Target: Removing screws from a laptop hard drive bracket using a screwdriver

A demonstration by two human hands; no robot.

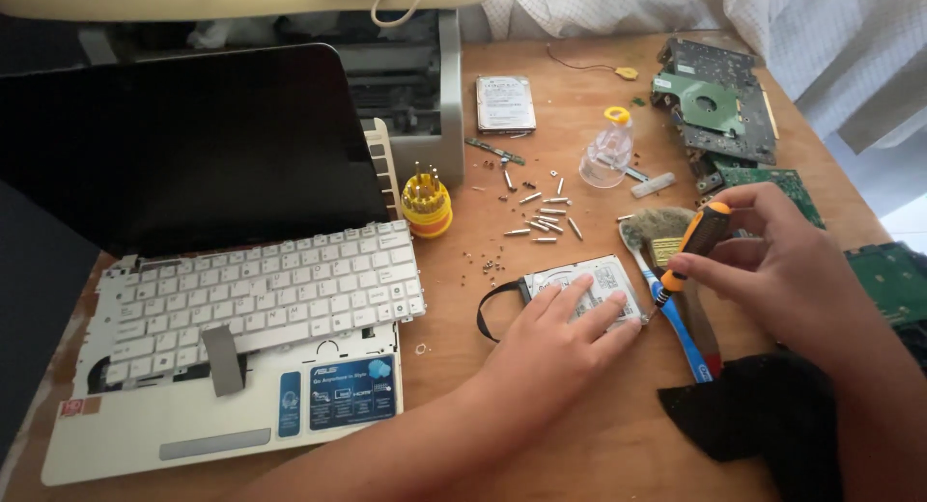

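A small silver hard drive (591, 278) lies flat on the wooden table (579, 444), right of the white laptop (241, 367). The left hand (560, 340) presses down on it with fingers spread flat. The right hand (787, 270) pinches an orange screwdriver (691, 247), its tip at the drive's right edge. A blue toothbrush (682, 330) and a brush (666, 234) lie just right of it. Loose screws (547, 217) are scattered farther away, beside a yellow bit holder (426, 204). Green circuit boards (719, 101) crowd the far right corner. The near table is bare wood.
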